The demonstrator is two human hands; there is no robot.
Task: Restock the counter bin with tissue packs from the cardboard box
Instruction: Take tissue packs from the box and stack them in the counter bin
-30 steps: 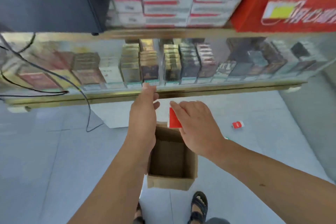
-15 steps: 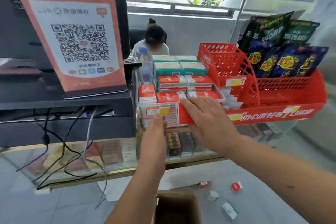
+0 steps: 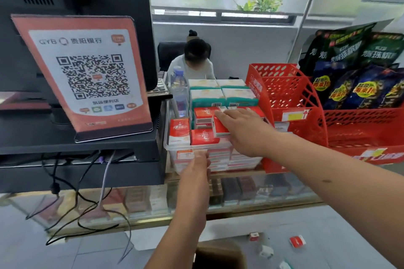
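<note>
A clear plastic counter bin (image 3: 172, 148) on the glass counter holds several red-and-white tissue packs, with green-and-white packs stacked behind. My right hand (image 3: 244, 131) reaches over the bin and holds a red tissue pack (image 3: 219, 129) above the packs inside. My left hand (image 3: 196, 166) touches the bin's front wall, fingers pointing up. The cardboard box (image 3: 218, 255) stands on the floor below, only its top edge showing.
A QR-code sign (image 3: 87, 74) and black monitor stand left of the bin. Red mesh baskets (image 3: 290, 98) with snack bags sit to the right. Cables hang at left. Loose packs (image 3: 297, 241) lie on the floor. A person sits behind the counter.
My view rose from the box on the floor to the counter. My right hand carried the red pack up and over the bin; my left hand moved to the bin's front.
</note>
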